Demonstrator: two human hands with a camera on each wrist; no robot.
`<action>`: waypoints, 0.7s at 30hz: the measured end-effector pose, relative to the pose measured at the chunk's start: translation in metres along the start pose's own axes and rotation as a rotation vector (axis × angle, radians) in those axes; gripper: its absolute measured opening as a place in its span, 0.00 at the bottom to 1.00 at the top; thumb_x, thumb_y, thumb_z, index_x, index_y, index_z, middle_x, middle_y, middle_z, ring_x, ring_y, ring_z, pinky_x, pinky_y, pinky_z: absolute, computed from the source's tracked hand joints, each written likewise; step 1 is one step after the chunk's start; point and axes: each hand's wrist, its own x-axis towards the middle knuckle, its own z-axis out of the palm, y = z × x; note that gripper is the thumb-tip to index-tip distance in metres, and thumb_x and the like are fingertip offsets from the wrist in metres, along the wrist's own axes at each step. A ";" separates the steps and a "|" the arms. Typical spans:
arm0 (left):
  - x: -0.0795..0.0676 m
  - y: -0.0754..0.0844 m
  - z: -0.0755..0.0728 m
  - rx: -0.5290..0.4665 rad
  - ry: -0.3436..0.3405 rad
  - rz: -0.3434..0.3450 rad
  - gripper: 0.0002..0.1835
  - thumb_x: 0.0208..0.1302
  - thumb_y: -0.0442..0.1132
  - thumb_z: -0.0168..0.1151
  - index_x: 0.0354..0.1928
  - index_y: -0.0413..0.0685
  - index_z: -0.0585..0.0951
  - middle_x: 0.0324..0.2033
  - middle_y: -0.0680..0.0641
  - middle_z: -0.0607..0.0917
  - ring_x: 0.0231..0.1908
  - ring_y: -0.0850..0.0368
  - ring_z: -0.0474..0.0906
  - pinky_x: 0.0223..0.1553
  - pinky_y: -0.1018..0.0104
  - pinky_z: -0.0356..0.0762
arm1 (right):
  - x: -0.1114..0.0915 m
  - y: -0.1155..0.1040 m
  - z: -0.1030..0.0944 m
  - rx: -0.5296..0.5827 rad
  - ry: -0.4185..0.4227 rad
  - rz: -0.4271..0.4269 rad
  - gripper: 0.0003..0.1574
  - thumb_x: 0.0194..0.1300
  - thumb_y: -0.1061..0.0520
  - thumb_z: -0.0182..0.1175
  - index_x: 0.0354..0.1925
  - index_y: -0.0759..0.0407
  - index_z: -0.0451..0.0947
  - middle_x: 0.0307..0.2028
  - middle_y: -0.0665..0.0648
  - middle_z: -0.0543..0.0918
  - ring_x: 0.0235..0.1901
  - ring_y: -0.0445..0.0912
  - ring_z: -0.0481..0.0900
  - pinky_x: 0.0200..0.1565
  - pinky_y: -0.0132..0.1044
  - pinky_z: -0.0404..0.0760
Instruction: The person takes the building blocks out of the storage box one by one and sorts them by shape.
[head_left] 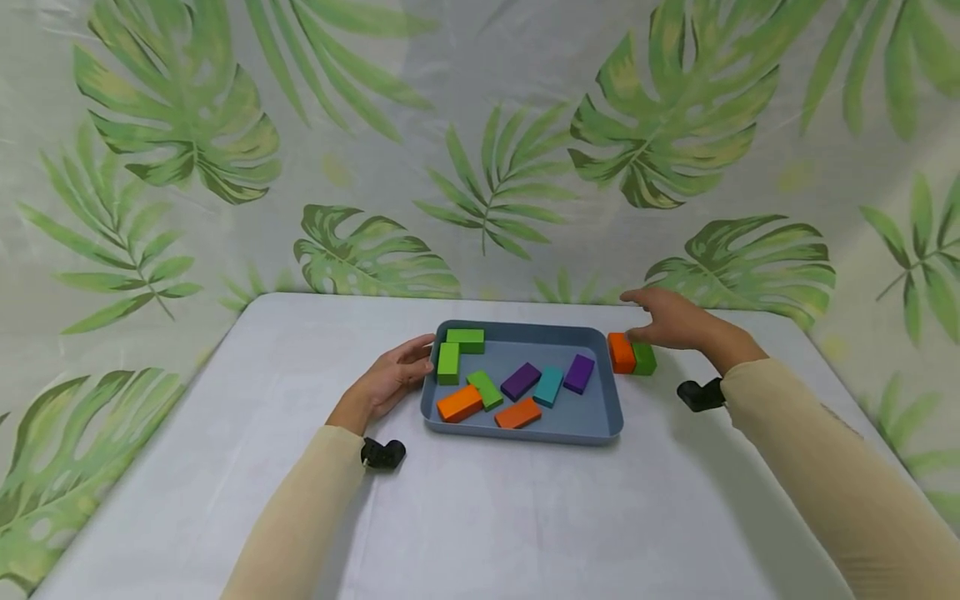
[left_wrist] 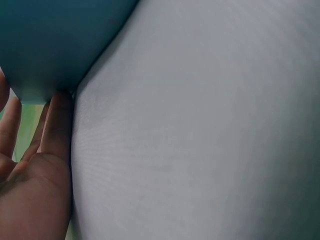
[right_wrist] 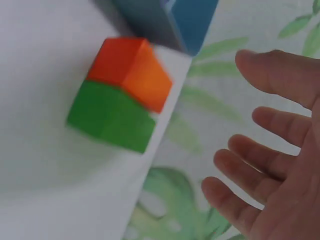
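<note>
A grey-blue tray (head_left: 525, 433) holds several rectangular blocks. My left hand (head_left: 392, 377) is at the tray's left side, its extended fingers (left_wrist: 56, 125) against the outer wall in the left wrist view. Outside the tray's right side stand an orange block (head_left: 622, 353) and a green block (head_left: 644, 358), side by side. My right hand (head_left: 667, 318) hovers over these two, holding nothing. In the right wrist view its fingers (right_wrist: 260, 155) are spread and apart from the orange block (right_wrist: 125, 65) and green block (right_wrist: 110, 115).
Inside the tray lie light green blocks (head_left: 448, 363) at the left, orange blocks (head_left: 517, 413) near the front, purple blocks (head_left: 521, 381) and a teal block (head_left: 548, 387) toward the right. A white-covered table (head_left: 525, 517) bears everything, with a leaf-patterned cloth (head_left: 517, 150) behind it.
</note>
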 end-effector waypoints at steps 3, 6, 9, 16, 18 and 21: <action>0.000 0.000 -0.001 -0.003 0.000 0.001 0.34 0.71 0.35 0.57 0.76 0.57 0.61 0.77 0.43 0.57 0.75 0.45 0.58 0.77 0.49 0.54 | 0.008 -0.016 -0.003 -0.021 0.012 -0.025 0.40 0.66 0.55 0.63 0.70 0.70 0.63 0.67 0.76 0.67 0.60 0.69 0.72 0.59 0.66 0.73; 0.000 0.001 -0.001 -0.008 -0.001 -0.003 0.34 0.71 0.35 0.57 0.76 0.57 0.61 0.77 0.43 0.57 0.75 0.45 0.58 0.77 0.49 0.54 | 0.015 -0.034 -0.005 -0.045 0.023 -0.048 0.38 0.66 0.55 0.63 0.69 0.67 0.65 0.67 0.74 0.67 0.62 0.68 0.71 0.61 0.65 0.72; 0.001 0.002 0.000 -0.010 0.001 -0.005 0.34 0.71 0.35 0.57 0.76 0.57 0.61 0.77 0.43 0.57 0.75 0.45 0.58 0.77 0.49 0.54 | 0.022 -0.051 -0.005 -0.066 0.032 -0.080 0.37 0.66 0.55 0.62 0.69 0.65 0.66 0.68 0.73 0.68 0.65 0.67 0.68 0.64 0.65 0.69; 0.001 0.003 0.001 -0.007 -0.003 -0.014 0.34 0.70 0.35 0.58 0.76 0.58 0.61 0.77 0.44 0.57 0.75 0.45 0.58 0.77 0.49 0.53 | 0.038 -0.084 0.001 -0.080 -0.002 -0.112 0.36 0.67 0.56 0.62 0.70 0.62 0.67 0.69 0.70 0.67 0.68 0.65 0.65 0.68 0.62 0.67; 0.001 0.002 0.000 -0.003 -0.003 -0.013 0.34 0.71 0.36 0.58 0.76 0.58 0.61 0.77 0.44 0.57 0.75 0.45 0.58 0.77 0.49 0.54 | 0.044 -0.095 0.003 -0.084 -0.014 -0.126 0.36 0.67 0.56 0.62 0.70 0.62 0.67 0.69 0.69 0.68 0.69 0.64 0.66 0.68 0.61 0.68; 0.000 0.002 -0.001 0.003 0.001 -0.010 0.34 0.71 0.35 0.57 0.76 0.58 0.61 0.77 0.44 0.57 0.75 0.45 0.58 0.77 0.49 0.54 | 0.051 -0.111 0.006 -0.088 -0.032 -0.165 0.35 0.67 0.57 0.62 0.70 0.62 0.67 0.68 0.68 0.69 0.68 0.63 0.67 0.68 0.59 0.69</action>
